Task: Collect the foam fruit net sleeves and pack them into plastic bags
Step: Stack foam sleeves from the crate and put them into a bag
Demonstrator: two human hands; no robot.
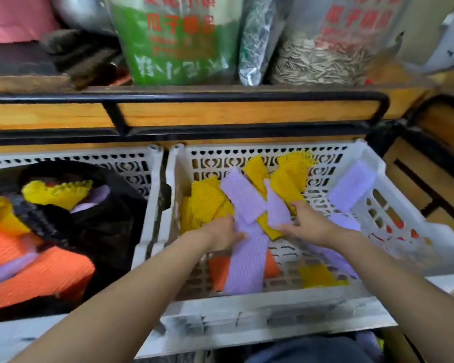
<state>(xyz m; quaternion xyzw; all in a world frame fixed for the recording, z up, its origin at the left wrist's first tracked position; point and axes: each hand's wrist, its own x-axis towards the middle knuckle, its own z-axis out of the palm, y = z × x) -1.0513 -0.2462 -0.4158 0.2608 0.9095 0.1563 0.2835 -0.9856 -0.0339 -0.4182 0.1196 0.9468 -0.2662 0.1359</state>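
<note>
A white slotted crate [393, 213] holds a loose heap of foam net sleeves: yellow sleeves [207, 197], purple sleeves [243, 196] and an orange sleeve [218, 269] near the front. My left hand [222, 235] grips a long purple sleeve [247, 265] in the middle of the heap. My right hand [308, 226] grips the bunch of purple and yellow sleeves [275, 214] right beside it. On the left, a black plastic bag [108, 218] sits open inside a second white crate [147, 203], with yellow, purple and orange sleeves [55, 268] stuffed in it.
A wood shelf with a black metal rail [220, 98] runs behind the crates. On it stand a green printed bag [173, 40] and a clear bag of seeds [323, 48]. One purple sleeve [351, 184] leans on the right crate's wall.
</note>
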